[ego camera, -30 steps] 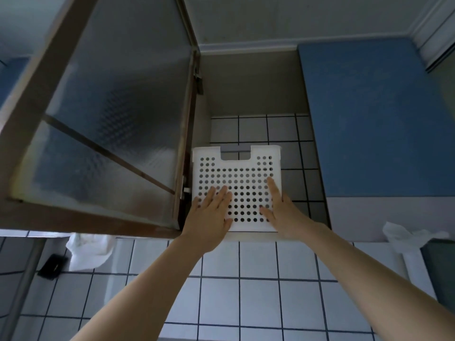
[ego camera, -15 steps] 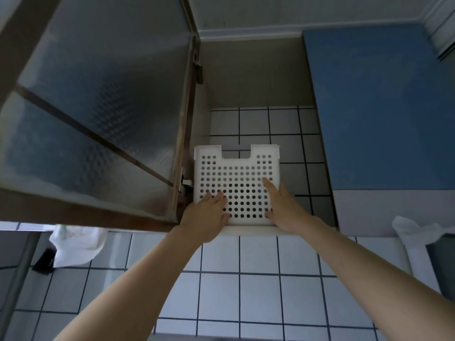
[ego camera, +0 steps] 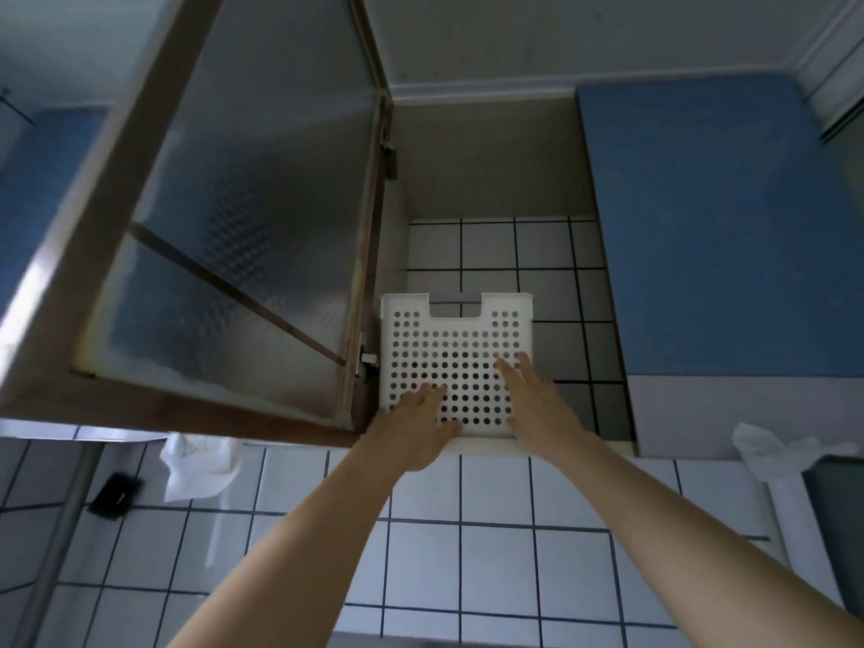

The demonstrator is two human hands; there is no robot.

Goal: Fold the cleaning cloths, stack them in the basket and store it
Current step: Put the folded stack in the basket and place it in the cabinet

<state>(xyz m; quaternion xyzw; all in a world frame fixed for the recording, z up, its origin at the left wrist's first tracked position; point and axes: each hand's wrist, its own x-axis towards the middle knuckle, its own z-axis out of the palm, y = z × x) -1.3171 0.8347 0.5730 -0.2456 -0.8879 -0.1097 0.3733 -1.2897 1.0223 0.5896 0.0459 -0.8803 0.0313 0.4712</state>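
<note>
A white perforated plastic basket [ego camera: 456, 334] stands inside an open wall cupboard, on its shelf, with its near wall and cut-out handle facing me. My left hand [ego camera: 416, 427] presses flat on the lower left of that wall, fingers straight. On the wall's lower right my right hand [ego camera: 537, 399] lies flat too, fingers stretched upward. The basket's contents are hidden behind its wall; no cloths show inside it.
The cupboard's frosted-glass door [ego camera: 224, 236] hangs open to the left, its lower edge near my left forearm. A closed blue cupboard door [ego camera: 720, 226] lies to the right. White tiled wall [ego camera: 495, 568] runs below. Crumpled white cloths [ego camera: 198, 465] hang at lower left and lower right [ego camera: 766, 449].
Both hands have pushed the basket a little further back onto the shelf. My left hand slid lower on the basket's wall.
</note>
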